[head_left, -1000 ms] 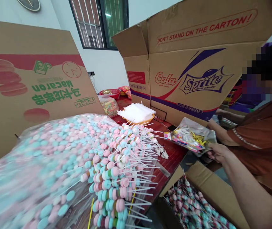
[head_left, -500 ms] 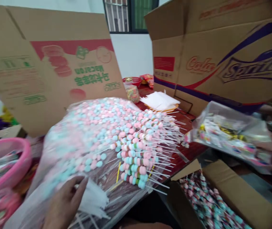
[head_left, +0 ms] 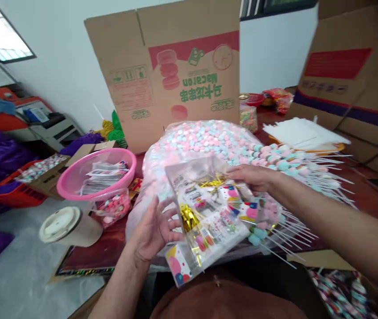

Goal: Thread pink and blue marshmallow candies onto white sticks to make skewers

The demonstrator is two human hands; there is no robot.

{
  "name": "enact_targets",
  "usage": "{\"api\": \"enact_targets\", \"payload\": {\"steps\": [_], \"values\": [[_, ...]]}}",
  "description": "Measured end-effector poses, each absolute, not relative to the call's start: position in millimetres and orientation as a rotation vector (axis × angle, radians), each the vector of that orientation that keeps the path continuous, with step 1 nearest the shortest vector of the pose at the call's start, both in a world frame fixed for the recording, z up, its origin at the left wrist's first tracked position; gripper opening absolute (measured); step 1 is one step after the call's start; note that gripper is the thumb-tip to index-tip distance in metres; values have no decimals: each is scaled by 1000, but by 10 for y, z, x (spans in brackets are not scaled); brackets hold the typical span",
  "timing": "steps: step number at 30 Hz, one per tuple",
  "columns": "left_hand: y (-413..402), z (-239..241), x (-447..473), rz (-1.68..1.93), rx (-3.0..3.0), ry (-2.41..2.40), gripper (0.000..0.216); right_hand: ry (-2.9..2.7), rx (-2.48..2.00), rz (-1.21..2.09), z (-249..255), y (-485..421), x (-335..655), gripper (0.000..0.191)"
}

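Before my body is a translucent plastic box point(head_left: 205, 166), tilted, holding printed packets point(head_left: 215, 226) and gold twist ties point(head_left: 189, 217). My right hand point(head_left: 250, 175) is closed on the box's far right edge. At the box's left side is my left hand point(head_left: 154, 230), open with fingers spread; whether its fingertips touch the box I cannot tell. Behind the box lies a big clear bag of pink and blue marshmallows point(head_left: 205, 137). Marshmallow skewers point(head_left: 285, 159) with white sticks lie to its right, partly covered by my right forearm.
A pink basin point(head_left: 63, 181) of packets stands left, near a lidded cup point(head_left: 72, 226) at the table edge. Cardboard boxes point(head_left: 125, 88) rise behind. White sticks point(head_left: 305, 133) are piled at back right. A carton of skewers point(head_left: 341, 288) sits low on the right.
My right hand has brought the plastic box from the far right to in front of me. My left hand has left the white sticks and is beside the box. The view has turned left.
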State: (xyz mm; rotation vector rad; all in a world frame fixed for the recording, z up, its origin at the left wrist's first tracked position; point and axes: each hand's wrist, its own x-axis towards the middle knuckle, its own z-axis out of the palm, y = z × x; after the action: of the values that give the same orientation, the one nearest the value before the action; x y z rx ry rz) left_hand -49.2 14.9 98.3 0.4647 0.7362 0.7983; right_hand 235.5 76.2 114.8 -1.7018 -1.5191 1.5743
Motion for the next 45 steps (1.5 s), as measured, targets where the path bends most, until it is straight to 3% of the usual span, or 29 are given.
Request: {"api": "enact_targets", "payload": {"steps": [5, 11, 16, 23, 29, 34, 37, 40, 42, 45], "values": [[-83, 719, -651, 1053, 346, 1156, 36, -2025, -1606, 1589, 757, 1403, 1442, 26], [-17, 203, -602, 1284, 261, 1242, 40, -2365, -1675, 1199, 535, 1808, 728, 30], [354, -80, -441, 1393, 247, 1275, 31, -2358, -1803, 776, 487, 1959, 652, 31], [358, 61, -552, 1287, 452, 1400, 38, -2251, -1878, 422, 692, 1303, 1141, 32], [130, 81, -487, 1213, 686, 1422, 67, -2103, -2008, 783, 162, 300, 1432, 30], [84, 161, -463, 1143, 913, 1591, 69, -1946, -1897, 810, -15, 269, 1428, 14], [15, 240, -591, 1209, 1233, 1742, 54, -1916, -1871, 783, 70, 272, 1513, 13], [-31, 258, -670, 1185, 1188, 1646, 32, -1952, -1879, 782, 68, 177, 1471, 17], [-51, 232, -681, 1198, 1079, 1591, 28, -1987, -1897, 784, 19, 114, 1380, 22], [-93, 181, -706, 1213, 1195, 1607, 23, -2037, -1845, 812, -51, 88, 1288, 15]]}}
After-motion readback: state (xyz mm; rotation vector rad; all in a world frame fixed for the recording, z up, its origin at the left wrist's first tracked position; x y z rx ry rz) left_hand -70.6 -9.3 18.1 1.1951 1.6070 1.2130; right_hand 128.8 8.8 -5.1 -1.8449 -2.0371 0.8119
